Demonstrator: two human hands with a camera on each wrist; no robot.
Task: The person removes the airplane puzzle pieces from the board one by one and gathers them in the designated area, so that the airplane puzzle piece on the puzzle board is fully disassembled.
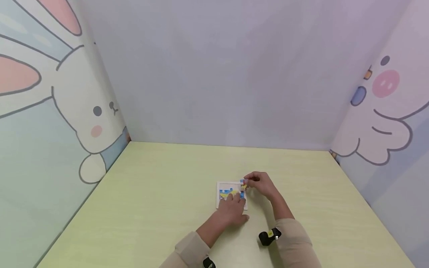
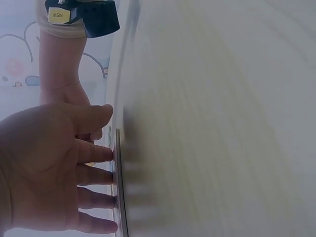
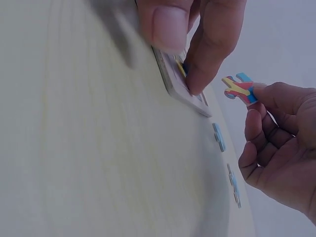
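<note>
A small square puzzle board (image 1: pixel 218 185) with a white border lies on the table, its lower part filled with blue and yellow pieces. My left hand (image 1: pixel 232 210) rests on the board with its fingers spread nearly straight; the left wrist view shows those fingertips (image 2: pixel 109 201) at the board's edge. Between thumb and fingers my right hand (image 1: pixel 263 184) pinches a puzzle piece (image 3: pixel 240 89) coloured yellow, red and blue, raised over the board's upper right corner. Part of the board is hidden under the left hand.
Two loose blue puzzle pieces, one nearer (image 3: pixel 219 137) and one farther along (image 3: pixel 234 185), lie on the table beside the board in the right wrist view. Black wrist cameras (image 1: pixel 269 236) sit at the sleeves. A plain wall (image 1: pixel 214 74) stands behind the pale yellow table (image 1: pixel 151 178).
</note>
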